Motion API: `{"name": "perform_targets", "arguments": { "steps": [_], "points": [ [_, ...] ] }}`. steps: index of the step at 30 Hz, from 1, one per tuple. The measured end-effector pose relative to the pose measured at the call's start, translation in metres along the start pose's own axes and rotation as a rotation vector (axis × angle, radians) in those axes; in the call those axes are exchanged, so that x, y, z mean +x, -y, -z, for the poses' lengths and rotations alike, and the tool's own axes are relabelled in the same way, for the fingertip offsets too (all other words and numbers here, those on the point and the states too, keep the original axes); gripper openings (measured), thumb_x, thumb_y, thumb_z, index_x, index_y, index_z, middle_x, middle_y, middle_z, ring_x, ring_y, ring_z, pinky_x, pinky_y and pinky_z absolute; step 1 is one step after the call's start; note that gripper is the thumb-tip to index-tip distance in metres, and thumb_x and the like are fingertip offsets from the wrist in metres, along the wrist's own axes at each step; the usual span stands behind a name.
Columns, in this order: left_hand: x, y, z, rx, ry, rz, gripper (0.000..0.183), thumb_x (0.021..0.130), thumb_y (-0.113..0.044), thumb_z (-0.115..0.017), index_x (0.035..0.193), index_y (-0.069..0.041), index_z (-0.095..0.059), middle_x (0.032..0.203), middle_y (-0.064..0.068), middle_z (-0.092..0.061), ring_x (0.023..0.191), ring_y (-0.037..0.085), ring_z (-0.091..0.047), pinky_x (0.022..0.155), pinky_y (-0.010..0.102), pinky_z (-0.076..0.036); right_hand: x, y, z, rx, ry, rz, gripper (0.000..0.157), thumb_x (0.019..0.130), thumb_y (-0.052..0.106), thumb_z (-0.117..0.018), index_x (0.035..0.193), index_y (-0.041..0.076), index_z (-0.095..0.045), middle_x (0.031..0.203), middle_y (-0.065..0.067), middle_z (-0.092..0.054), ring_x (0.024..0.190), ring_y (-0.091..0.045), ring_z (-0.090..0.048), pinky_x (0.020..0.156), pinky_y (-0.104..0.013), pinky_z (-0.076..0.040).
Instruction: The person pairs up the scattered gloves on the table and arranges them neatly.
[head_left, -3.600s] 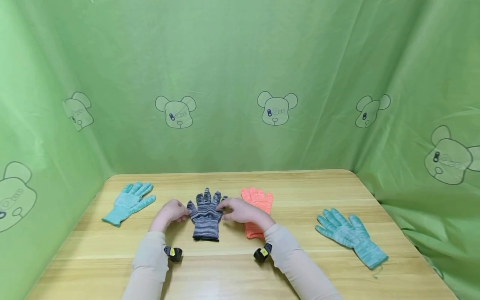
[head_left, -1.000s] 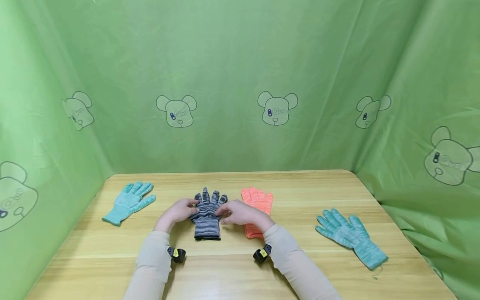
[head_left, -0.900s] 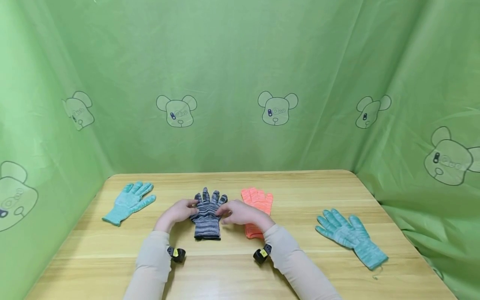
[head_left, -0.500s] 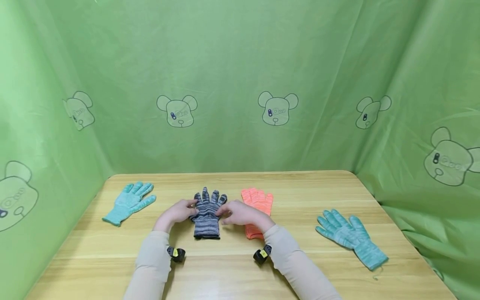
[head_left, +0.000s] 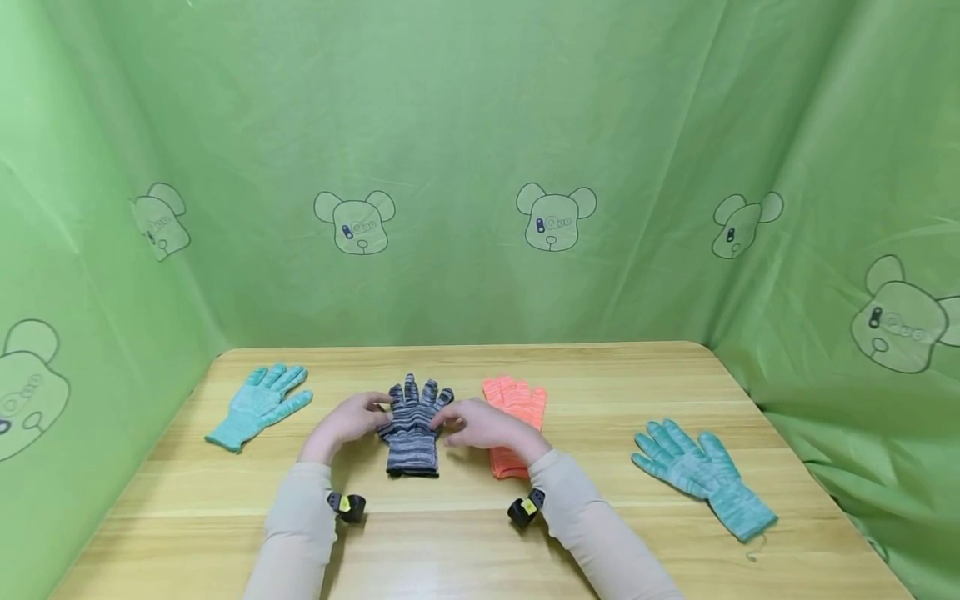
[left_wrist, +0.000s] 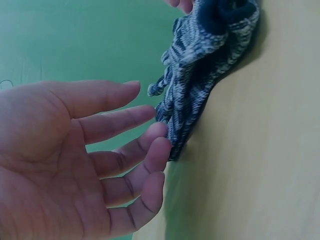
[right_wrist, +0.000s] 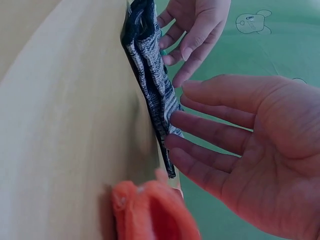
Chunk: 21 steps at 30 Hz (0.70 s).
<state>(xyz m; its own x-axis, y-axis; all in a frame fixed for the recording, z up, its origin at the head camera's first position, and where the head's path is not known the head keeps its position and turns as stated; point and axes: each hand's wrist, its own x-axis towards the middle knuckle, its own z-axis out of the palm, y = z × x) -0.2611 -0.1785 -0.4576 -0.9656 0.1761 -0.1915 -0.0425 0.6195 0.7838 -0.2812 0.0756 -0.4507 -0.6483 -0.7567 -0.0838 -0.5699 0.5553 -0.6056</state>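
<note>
So both hands are bare and working right around a dark grey striped glove point(head_left: 413, 442) that's lying on the wooden table point(head_left: 435, 550), fingers pointing away from the person and cuff toward them. The left hand point(head_left: 348, 418) is at its left side, fingers spread a bit and loosely bent, not gripping anything. The right hand point(head_left: 480, 422) is over at the right side, fingers pretty much stretched out, also no grip. Fingertips are right at the knit on both sides, though I honestly can't tell how firmly they're touching, if at all. A coral glove point(head_left: 517, 402) sits just to the right, partly hidden by the right hand and wrist in the head view. One teal glove point(head_left: 257, 407) lies off to the left, another teal one point(head_left: 701, 473) is well over on the right, and there's a green curtain point(head_left: 450, 300) behind everything.
</note>
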Motion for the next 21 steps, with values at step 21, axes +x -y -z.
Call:
{"name": "perform_targets", "arguments": {
  "steps": [21],
  "points": [
    [-0.015,-0.011,0.018,-0.087,-0.011,0.003,0.043,0.095,-0.012,-0.057,0.134,0.004,-0.051,0.109,0.023,-0.063,0.075,0.020,-0.060,0.077,0.039,-0.053,-0.005,-0.001,0.009,0.053,-0.019,0.011,0.038,0.091,0.009,-0.064,0.128,0.004,-0.060,0.131,-0.012,-0.062,0.122,-0.032,-0.058,0.102,-0.043,-0.050]
  ]
}}
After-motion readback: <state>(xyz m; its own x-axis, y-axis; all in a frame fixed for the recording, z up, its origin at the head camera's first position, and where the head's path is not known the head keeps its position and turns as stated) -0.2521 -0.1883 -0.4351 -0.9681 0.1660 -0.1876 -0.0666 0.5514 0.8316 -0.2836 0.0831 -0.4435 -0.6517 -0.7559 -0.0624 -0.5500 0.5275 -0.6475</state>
